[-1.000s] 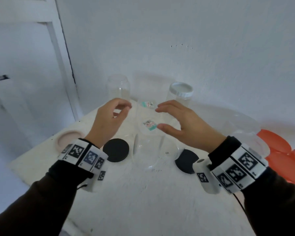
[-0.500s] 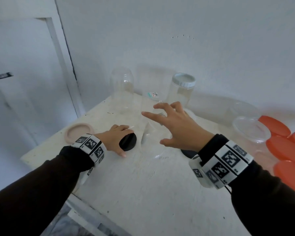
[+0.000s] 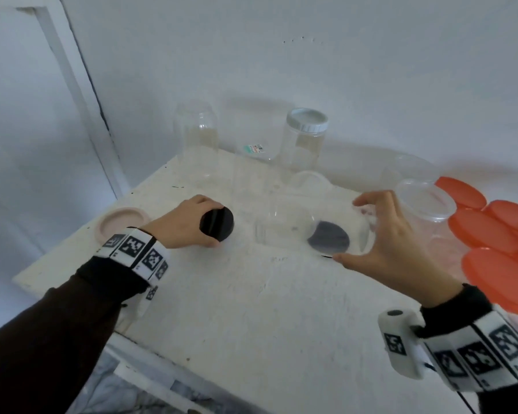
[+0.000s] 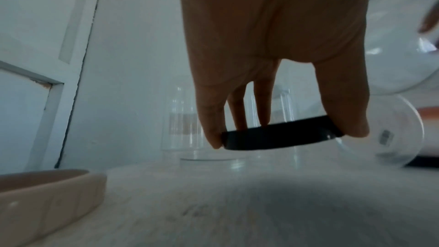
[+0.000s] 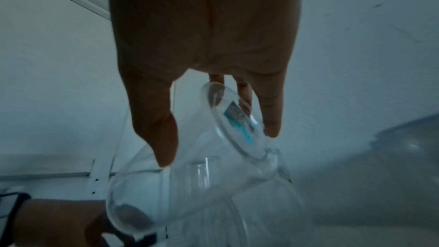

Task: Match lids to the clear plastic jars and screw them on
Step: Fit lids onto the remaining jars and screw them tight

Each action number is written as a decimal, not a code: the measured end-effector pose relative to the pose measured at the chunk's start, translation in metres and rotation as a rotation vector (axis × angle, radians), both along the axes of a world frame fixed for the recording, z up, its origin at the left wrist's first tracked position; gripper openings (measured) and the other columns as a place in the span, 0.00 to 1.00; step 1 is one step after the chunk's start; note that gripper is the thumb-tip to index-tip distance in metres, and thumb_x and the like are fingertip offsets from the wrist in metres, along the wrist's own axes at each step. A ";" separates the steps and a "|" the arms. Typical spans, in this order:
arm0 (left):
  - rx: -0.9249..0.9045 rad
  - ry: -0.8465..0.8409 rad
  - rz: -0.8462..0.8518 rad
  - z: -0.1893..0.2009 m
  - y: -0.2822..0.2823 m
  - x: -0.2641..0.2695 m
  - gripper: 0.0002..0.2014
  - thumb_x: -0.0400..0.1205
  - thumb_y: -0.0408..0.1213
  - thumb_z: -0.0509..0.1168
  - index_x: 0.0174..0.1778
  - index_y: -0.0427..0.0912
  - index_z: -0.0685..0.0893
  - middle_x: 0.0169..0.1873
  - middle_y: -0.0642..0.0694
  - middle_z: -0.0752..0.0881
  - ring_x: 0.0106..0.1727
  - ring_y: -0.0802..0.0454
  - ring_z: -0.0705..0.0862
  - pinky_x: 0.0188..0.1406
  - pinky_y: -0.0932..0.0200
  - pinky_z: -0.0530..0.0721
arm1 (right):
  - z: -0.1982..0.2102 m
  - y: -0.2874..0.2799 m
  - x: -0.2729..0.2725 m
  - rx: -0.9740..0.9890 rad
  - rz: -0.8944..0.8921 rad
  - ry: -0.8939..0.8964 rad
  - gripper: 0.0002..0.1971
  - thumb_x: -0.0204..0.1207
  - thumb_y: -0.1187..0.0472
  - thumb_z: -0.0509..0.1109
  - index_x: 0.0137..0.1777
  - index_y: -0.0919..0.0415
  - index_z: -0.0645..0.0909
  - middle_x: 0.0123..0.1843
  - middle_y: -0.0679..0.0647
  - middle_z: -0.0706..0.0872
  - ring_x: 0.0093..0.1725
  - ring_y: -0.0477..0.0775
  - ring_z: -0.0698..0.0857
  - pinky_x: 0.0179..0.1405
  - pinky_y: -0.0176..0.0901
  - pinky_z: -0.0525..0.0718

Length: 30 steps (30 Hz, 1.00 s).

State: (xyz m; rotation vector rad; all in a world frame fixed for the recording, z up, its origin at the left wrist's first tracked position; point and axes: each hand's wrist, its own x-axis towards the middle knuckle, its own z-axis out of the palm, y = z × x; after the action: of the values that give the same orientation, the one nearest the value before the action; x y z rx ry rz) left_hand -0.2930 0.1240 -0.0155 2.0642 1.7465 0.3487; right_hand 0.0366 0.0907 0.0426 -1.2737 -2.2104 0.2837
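My left hand point(image 3: 213, 225) pinches a black lid point(image 3: 217, 225) by its rim, thumb on one side and fingers on the other, tilted just above the white table point(image 3: 251, 309); the left wrist view shows the same black lid point(image 4: 280, 135) off the surface. My right hand point(image 3: 353, 231) grips a clear jar point(image 3: 293, 222) at its base, and the jar is tipped on its side with its mouth toward the left hand. A second black lid point(image 3: 329, 241) shows through it. In the right wrist view my thumb and fingers wrap the labelled bottom of the jar point(image 5: 213, 176).
At the back stand an upturned clear jar point(image 3: 196, 138), a labelled clear jar point(image 3: 251, 165) and a jar with a white lid point(image 3: 306, 135). A pink lid point(image 3: 121, 224) lies far left. A clear tub point(image 3: 425, 201) and several orange lids point(image 3: 491, 231) crowd the right edge.
My left hand dropped to the black lid and picked it up. My right hand took hold of the clear jar and swung it right, tipped over the other black lid.
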 end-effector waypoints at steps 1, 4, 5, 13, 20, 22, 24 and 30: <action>0.039 -0.045 -0.005 0.004 -0.002 0.002 0.37 0.70 0.44 0.77 0.74 0.47 0.69 0.70 0.48 0.69 0.65 0.53 0.70 0.63 0.64 0.67 | -0.004 -0.003 0.006 -0.039 -0.017 0.034 0.38 0.55 0.59 0.84 0.61 0.48 0.64 0.59 0.47 0.66 0.55 0.48 0.74 0.53 0.40 0.78; 0.128 -0.189 -0.028 0.020 -0.010 0.014 0.37 0.68 0.46 0.78 0.72 0.49 0.71 0.66 0.52 0.72 0.62 0.61 0.70 0.61 0.65 0.68 | -0.012 -0.015 0.020 -0.087 -0.086 0.136 0.38 0.54 0.47 0.82 0.64 0.43 0.69 0.60 0.45 0.70 0.56 0.44 0.76 0.52 0.29 0.75; 0.141 -0.247 -0.041 0.026 -0.012 0.018 0.38 0.66 0.50 0.78 0.72 0.50 0.72 0.65 0.55 0.72 0.63 0.62 0.70 0.62 0.66 0.70 | -0.015 -0.017 0.024 -0.094 -0.126 0.180 0.37 0.53 0.44 0.80 0.64 0.46 0.71 0.60 0.46 0.72 0.57 0.43 0.77 0.51 0.28 0.76; 0.244 -0.459 -0.227 0.058 -0.022 0.069 0.40 0.60 0.63 0.69 0.70 0.57 0.72 0.65 0.62 0.74 0.65 0.70 0.72 0.60 0.68 0.74 | -0.048 -0.028 0.052 -0.259 -0.389 0.337 0.34 0.55 0.53 0.84 0.56 0.54 0.67 0.57 0.51 0.76 0.59 0.48 0.77 0.57 0.50 0.82; 0.262 -0.544 -0.320 0.059 -0.015 0.118 0.37 0.62 0.61 0.69 0.67 0.54 0.74 0.67 0.61 0.75 0.65 0.72 0.73 0.58 0.73 0.75 | -0.065 -0.036 0.068 -0.387 -0.357 0.215 0.40 0.57 0.49 0.83 0.67 0.48 0.65 0.59 0.47 0.67 0.60 0.45 0.74 0.60 0.49 0.80; 0.263 -0.562 -0.333 0.058 -0.014 0.130 0.36 0.62 0.61 0.69 0.67 0.55 0.74 0.67 0.61 0.75 0.65 0.71 0.73 0.57 0.76 0.74 | -0.067 -0.037 0.072 -0.408 -0.348 0.245 0.39 0.57 0.48 0.83 0.64 0.46 0.64 0.59 0.46 0.69 0.60 0.45 0.74 0.59 0.48 0.80; 0.263 -0.578 -0.338 0.059 -0.014 0.140 0.36 0.63 0.61 0.69 0.67 0.55 0.73 0.68 0.60 0.74 0.65 0.70 0.73 0.59 0.74 0.74 | -0.068 -0.037 0.075 -0.448 -0.325 0.272 0.39 0.56 0.47 0.83 0.63 0.46 0.64 0.59 0.46 0.71 0.61 0.46 0.75 0.60 0.46 0.79; 0.286 -0.587 -0.366 0.066 -0.012 0.167 0.35 0.64 0.61 0.68 0.67 0.53 0.74 0.67 0.58 0.75 0.66 0.66 0.73 0.61 0.67 0.75 | -0.069 -0.039 0.089 -0.474 -0.281 0.239 0.39 0.59 0.49 0.82 0.65 0.46 0.62 0.63 0.44 0.72 0.64 0.46 0.73 0.63 0.41 0.74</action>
State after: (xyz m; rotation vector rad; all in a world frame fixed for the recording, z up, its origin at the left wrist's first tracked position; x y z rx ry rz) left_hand -0.1261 0.1117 0.0504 2.1192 0.9991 1.0124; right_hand 0.1254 0.0521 -0.0262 -1.6763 -1.7902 0.8368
